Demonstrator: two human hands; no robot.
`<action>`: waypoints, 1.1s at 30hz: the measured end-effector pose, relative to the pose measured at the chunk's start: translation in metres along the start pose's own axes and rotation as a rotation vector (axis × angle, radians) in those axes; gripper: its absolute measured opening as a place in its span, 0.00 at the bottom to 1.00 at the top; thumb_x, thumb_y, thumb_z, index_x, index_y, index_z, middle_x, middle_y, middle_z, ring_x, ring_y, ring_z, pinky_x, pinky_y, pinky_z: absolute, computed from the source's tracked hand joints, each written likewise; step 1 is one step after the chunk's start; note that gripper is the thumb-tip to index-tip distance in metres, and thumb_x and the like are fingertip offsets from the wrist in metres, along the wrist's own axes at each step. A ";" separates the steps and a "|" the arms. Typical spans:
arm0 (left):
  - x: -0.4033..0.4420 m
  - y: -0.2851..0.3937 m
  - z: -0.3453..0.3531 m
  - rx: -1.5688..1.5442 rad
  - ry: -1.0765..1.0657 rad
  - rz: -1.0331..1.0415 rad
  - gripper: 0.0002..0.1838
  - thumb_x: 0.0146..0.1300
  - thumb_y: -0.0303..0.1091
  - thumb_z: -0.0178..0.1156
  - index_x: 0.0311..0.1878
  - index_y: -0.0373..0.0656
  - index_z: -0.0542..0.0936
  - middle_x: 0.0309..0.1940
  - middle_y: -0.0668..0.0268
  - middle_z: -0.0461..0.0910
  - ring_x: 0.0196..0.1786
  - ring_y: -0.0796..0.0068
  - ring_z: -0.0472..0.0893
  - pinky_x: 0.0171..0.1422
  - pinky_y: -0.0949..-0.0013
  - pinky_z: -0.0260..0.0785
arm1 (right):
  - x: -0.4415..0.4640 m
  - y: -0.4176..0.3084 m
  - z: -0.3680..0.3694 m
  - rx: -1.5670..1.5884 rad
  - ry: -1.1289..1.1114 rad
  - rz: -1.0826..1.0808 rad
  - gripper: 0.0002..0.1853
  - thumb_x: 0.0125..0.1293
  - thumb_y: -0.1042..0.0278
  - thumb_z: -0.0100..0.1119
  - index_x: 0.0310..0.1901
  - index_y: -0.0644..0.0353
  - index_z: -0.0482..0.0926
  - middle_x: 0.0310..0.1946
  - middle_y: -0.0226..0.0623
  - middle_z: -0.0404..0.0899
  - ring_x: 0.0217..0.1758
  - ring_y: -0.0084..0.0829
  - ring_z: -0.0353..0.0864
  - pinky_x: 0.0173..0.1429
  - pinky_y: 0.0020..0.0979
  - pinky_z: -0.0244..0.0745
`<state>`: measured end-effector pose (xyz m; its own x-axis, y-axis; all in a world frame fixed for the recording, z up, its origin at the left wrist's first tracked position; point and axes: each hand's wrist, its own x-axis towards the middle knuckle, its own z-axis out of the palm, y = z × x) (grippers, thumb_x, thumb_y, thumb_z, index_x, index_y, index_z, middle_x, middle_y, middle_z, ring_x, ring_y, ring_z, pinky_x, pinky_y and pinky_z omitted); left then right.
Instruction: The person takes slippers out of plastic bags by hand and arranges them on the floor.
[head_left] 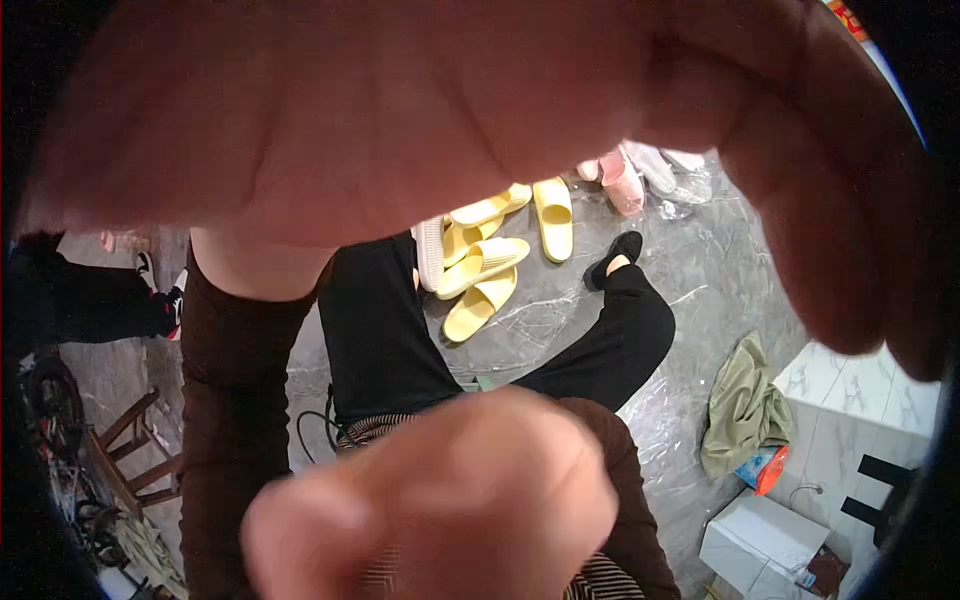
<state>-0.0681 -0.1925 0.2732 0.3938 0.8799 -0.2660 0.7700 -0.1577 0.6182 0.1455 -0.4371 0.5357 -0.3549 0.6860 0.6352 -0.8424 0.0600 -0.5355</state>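
Observation:
My left hand (450,120) spreads across the top of the view, very close to the camera. Its fingers are apart and hang down at the right side, with nothing visible in them. Low in the middle is my right hand (450,490), also close and blurred. It looks rounded, but its fingers are too smeared to read and I cannot see anything held. Between the hands, several yellow slippers (482,300) lie on the grey marbled floor, beyond my lap. Neither hand touches them. Pink slippers (622,185) lie farther back, partly hidden by my left hand.
My black-trousered legs (380,330) frame the slippers. At right are a green cloth (745,415), a white box (765,535) and a marble-patterned block (850,385). A wooden stool (135,455) stands at left, near another person's dark-clothed legs (85,295).

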 end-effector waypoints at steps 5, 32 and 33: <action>0.004 0.008 -0.011 -0.005 0.022 0.024 0.33 0.58 0.51 0.48 0.60 0.36 0.59 0.53 0.47 0.66 0.48 0.59 0.74 0.48 0.63 0.69 | 0.002 0.001 0.009 0.048 -0.037 -0.003 0.11 0.61 0.72 0.44 0.44 0.58 0.72 0.33 0.34 0.74 0.35 0.25 0.72 0.40 0.27 0.70; 0.010 0.055 -0.055 -0.010 0.088 0.135 0.33 0.58 0.52 0.46 0.60 0.37 0.59 0.53 0.47 0.66 0.47 0.59 0.74 0.48 0.63 0.69 | -0.004 -0.048 0.005 -0.198 0.046 0.434 0.09 0.62 0.71 0.43 0.37 0.66 0.71 0.34 0.40 0.73 0.32 0.32 0.71 0.37 0.27 0.67; 0.009 0.055 -0.056 -0.013 0.088 0.141 0.33 0.58 0.52 0.46 0.60 0.37 0.59 0.53 0.47 0.66 0.47 0.59 0.74 0.48 0.63 0.69 | -0.010 -0.059 0.005 -0.242 0.070 0.346 0.09 0.62 0.71 0.43 0.37 0.66 0.71 0.34 0.39 0.73 0.33 0.32 0.71 0.37 0.27 0.67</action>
<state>-0.0504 -0.1680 0.3459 0.4511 0.8856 -0.1104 0.7036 -0.2768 0.6545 0.1967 -0.4515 0.5639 -0.5645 0.7425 0.3607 -0.5560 -0.0191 -0.8309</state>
